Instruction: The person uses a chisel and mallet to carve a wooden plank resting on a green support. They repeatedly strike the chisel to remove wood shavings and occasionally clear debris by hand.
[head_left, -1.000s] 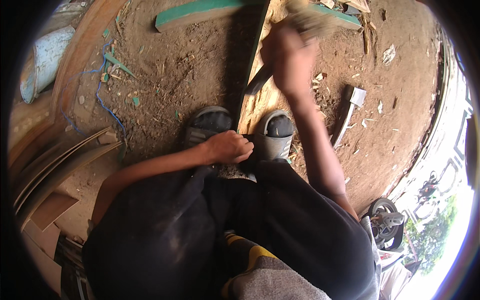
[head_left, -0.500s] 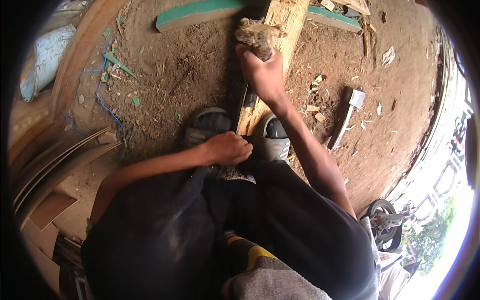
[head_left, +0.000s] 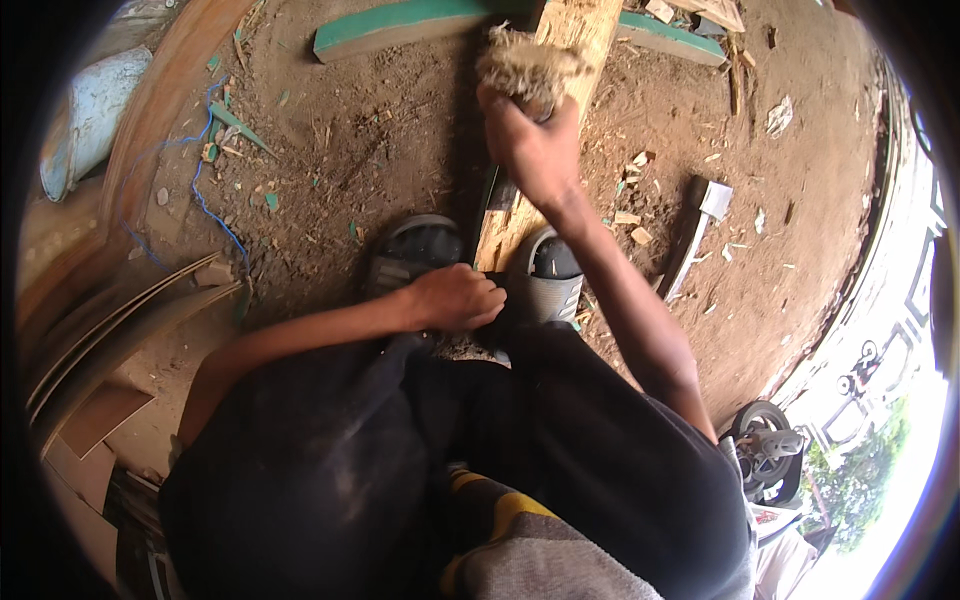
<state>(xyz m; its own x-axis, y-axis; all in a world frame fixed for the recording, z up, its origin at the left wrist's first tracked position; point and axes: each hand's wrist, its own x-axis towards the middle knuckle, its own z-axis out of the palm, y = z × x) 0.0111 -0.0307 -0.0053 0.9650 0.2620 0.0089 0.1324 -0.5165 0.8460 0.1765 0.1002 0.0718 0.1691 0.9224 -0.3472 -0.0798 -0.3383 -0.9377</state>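
Gripping frayed-topped tool (head_left: 535, 68) in right hand (head_left: 537, 150), with fingers wrapped tight, over wooden plank (head_left: 582, 25); can't tell if touching. Curling left hand (head_left: 456, 298) into a fist by plank's near end; can't tell if pinching anything. Bracketing that end with sandals (head_left: 553, 288). Seeing plank cross green beam (head_left: 420, 28) farther out, hatchet (head_left: 692, 238) on dirt at right.

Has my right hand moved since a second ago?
Yes, your right hand has moved left, farther from the hatchet on the ground, and slightly nearer you.
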